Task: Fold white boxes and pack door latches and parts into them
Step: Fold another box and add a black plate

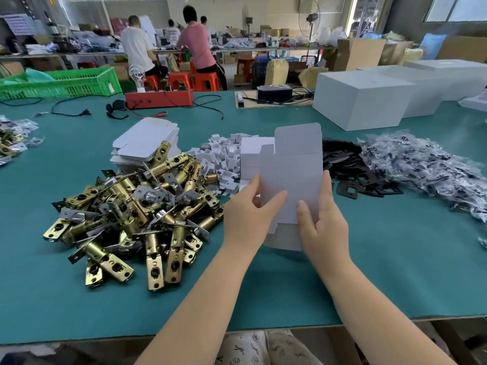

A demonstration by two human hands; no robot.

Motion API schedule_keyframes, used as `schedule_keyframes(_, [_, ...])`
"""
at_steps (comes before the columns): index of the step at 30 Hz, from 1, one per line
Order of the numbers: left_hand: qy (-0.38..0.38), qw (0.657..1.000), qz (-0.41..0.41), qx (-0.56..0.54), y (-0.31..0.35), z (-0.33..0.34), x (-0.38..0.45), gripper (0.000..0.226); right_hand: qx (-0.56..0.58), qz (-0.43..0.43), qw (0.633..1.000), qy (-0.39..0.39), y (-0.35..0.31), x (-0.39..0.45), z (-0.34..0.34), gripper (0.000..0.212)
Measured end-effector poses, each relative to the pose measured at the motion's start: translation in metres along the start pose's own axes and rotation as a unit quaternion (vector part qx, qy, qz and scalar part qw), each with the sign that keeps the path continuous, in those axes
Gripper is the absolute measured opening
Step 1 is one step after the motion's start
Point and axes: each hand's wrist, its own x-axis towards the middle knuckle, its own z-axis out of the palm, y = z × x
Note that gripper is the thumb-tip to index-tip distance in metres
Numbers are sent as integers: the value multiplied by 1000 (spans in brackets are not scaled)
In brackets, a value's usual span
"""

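Note:
I hold a flat, unfolded white box [296, 164] upright above the green table [395, 259]. My left hand [249, 216] grips its left edge, thumb across the front. My right hand [325, 219] grips its right edge, thumb on the front too. A heap of brass door latches [137, 209] lies to the left of my hands. Behind it sits a stack of flat white boxes [146, 142]. Small white parts [224, 159] are piled beside a second white stack [250, 159]. Black plates [353, 172] and bagged parts [427, 172] lie to the right.
Large white cartons [363, 101] stand at the back right. A red tester box [159, 98] with cables, a green crate [66, 81] and more latches in bags [13, 140] sit at the back left. People work at a far bench.

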Motion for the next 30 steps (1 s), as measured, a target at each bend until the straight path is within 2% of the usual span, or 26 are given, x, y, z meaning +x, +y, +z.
schedule_keyframes(3, [-8,999,17,-44,-5,0,-4,79,-11,3,1000,-18,0,0,4,73])
schedule_keyframes(8, [-12,997,44,-60,-17,-3,-9,72,-21,8,999,-31,1,1,6,83])
schedule_keyframes(10, [-13,997,49,-52,-19,-4,-7,74,8,14,998,-59,0,0,5,92])
schedule_keyframes(13, [-15,996,64,-66,-19,-6,-5,64,118,33,983,-134,-3,2,-2,97])
schedule_keyframes(16, [-30,984,35,-169,-16,-12,-4,55,227,60,959,-159,-2,4,-7,82])
schedule_keyframes(20, [-49,964,2,-262,-15,-14,-3,57,248,55,947,-198,0,4,-8,51])
schedule_keyframes(24, [-107,977,45,-181,-13,-18,-4,75,220,44,954,-198,0,2,-6,55])
schedule_keyframes(28, [-131,984,50,-108,-16,-19,-1,96,263,81,945,-177,3,4,-6,46])
schedule_keyframes(30, [-128,986,54,-90,-17,-19,-1,96,252,89,947,-176,2,4,-5,46])
